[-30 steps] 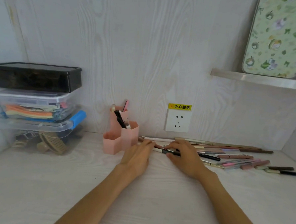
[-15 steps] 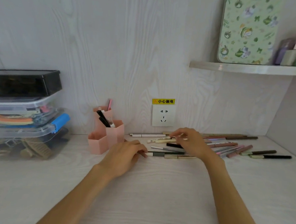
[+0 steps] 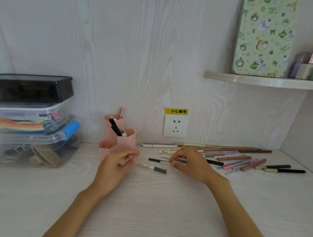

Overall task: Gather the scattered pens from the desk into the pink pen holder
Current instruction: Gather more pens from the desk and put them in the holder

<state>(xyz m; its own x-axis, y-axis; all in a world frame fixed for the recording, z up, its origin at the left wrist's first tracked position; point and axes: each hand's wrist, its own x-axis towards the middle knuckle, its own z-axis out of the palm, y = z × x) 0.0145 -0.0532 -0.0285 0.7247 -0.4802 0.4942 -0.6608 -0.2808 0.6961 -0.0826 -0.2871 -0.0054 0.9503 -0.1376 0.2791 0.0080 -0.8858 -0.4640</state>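
The pink pen holder [image 3: 126, 142] stands by the back wall, a cluster of cells with a few pens upright in it. My left hand [image 3: 116, 164] is curled just in front of it, fingertips pinched on the white end of a white pen with a grey cap [image 3: 152, 167], which slants across the desk. My right hand [image 3: 189, 164] pinches a thin dark grey pen [image 3: 158, 160] between thumb and fingertips. Several scattered pens [image 3: 240, 158], pink, brown, white and black, lie in a spread to the right along the wall.
Stacked clear plastic boxes [image 3: 30, 130] with a black box [image 3: 30, 88] on top fill the left side. A wall socket [image 3: 175, 125] sits behind the pens. A shelf [image 3: 262, 81] at upper right carries a green patterned tin [image 3: 265, 37] and small jars.
My view has shifted left and up. My left hand lifted from flat on the desk and closed on the white pen's end. My right hand slid back toward me onto the dark grey pen.
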